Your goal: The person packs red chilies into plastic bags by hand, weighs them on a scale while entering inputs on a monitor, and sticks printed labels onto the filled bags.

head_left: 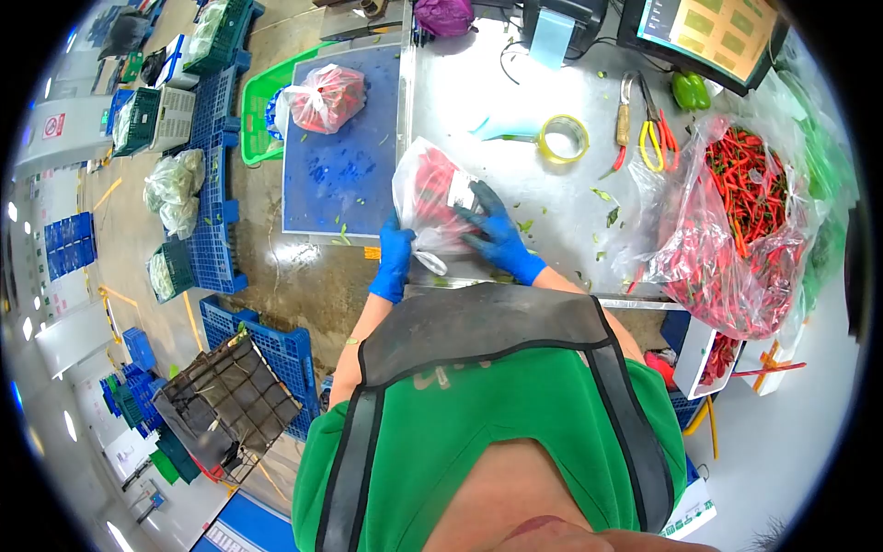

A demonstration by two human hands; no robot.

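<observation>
A clear plastic bag of red chili peppers point(430, 189) lies at the near edge of the metal table, with a white label point(463, 190) on its right side. My left hand point(395, 261), in a blue glove, is closed on the bag's lower left edge. Across the bag's right side, beside the label, rests my right hand point(501, 241), its gloved fingers spread and darkened with dirt. The bag's twisted end point(430, 263) sticks out towards me between the hands.
On the blue board point(340, 179) sits another filled bag point(328, 97). Yellow tape point(563, 139), a wooden-handled knife point(624, 115), scissors point(652, 129) and a green pepper point(691, 91) lie on the table. A large open bag of chilies point(745, 198) stands right, below the monitor point(713, 32).
</observation>
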